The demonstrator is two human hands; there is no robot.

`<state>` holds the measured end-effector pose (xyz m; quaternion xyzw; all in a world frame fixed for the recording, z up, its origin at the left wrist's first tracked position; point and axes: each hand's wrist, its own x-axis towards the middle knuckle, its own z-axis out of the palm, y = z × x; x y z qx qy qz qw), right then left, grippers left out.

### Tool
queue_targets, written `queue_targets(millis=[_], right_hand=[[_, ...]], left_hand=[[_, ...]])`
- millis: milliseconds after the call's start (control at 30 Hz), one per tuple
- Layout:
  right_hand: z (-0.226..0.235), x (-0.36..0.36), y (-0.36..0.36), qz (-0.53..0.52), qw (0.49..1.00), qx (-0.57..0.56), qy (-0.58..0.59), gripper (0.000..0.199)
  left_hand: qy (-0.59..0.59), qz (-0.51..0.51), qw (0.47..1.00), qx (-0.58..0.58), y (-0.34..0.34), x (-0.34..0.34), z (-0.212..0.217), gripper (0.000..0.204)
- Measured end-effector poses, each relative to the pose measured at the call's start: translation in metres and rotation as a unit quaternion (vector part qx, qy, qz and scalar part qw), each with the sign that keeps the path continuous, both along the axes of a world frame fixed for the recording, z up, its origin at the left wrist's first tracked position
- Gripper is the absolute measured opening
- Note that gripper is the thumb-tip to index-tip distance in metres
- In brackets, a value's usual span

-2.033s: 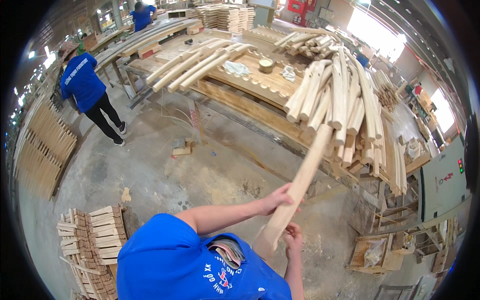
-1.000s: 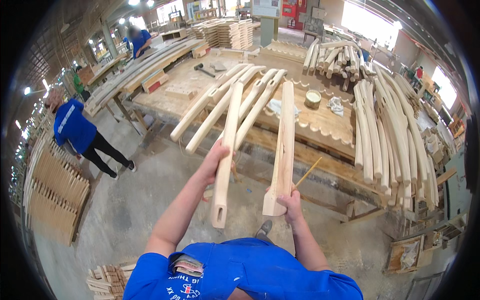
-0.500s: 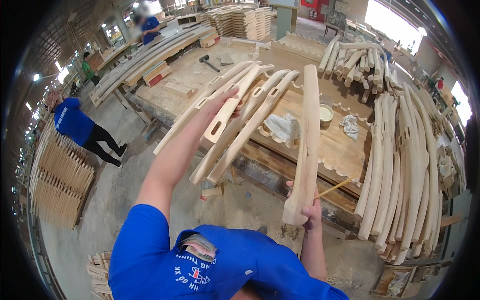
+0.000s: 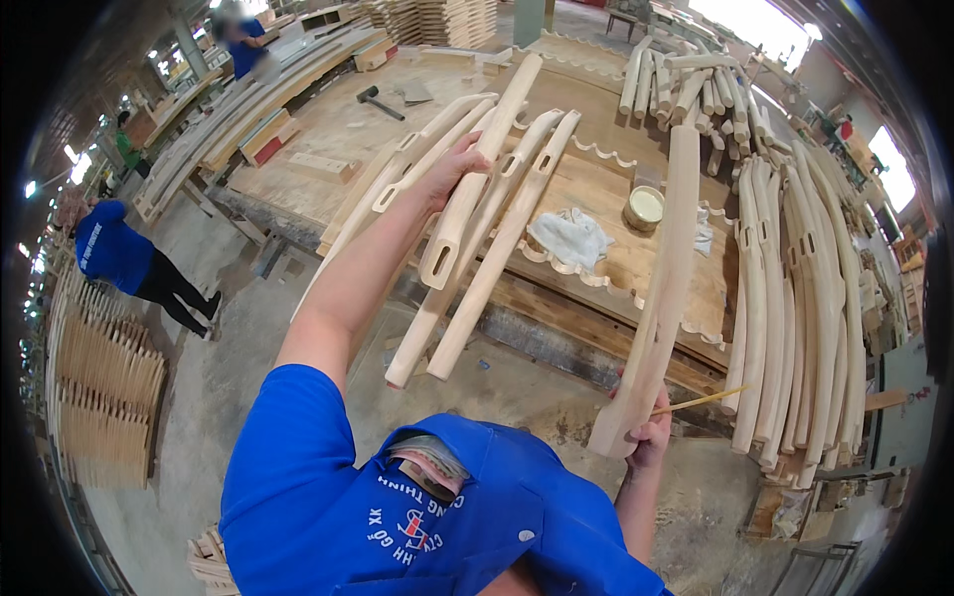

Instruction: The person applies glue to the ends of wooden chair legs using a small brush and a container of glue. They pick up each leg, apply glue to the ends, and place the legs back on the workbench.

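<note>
My left hand [image 4: 459, 171] is closed round the middle of a pale slotted wooden bar [image 4: 489, 149], raised above similar bars. Beneath and beside it, more slotted wooden bars [image 4: 517, 223] lie side by side, their near ends jutting past the table edge. My right hand [image 4: 651, 429] grips the thick lower end of a long, slightly curved wooden leg [image 4: 664, 268], which stands tilted upward. A thin yellow stick [image 4: 708, 399] also pokes out of that hand; its kind is unclear. Part of the right fingers is hidden behind the leg.
On the worktable [image 4: 328, 124] are a black mallet [image 4: 380, 102], a white cloth [image 4: 571, 238] and an open round tin [image 4: 644, 209]. Many curved wooden pieces [image 4: 795, 298] lean at the right. A person in blue [image 4: 119, 248] stands at the left beside stacked wood [image 4: 104, 387].
My left hand has lifted its slotted bar, whose far end now reaches farther out. The leg in my right hand has moved to the right. The view has shifted somewhat.
</note>
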<state>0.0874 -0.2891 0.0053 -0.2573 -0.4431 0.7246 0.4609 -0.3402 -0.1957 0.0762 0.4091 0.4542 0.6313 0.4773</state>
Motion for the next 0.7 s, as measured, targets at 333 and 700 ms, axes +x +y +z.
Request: queue_targets(millis=[333,700], right_hand=[[-0.004,-0.039,-0.027,-0.073,0.996,0.0,-0.061,0.078],[-0.031,-0.032,-0.069,-0.087,0.988,0.007,-0.129,0.081]], left_hand=[[-0.118,-0.034,0.992,-0.027,0.014,-0.029,-0.02,0.046],[0.111,0.084,0.947,0.288,0.069,0.074,0.072,0.072]])
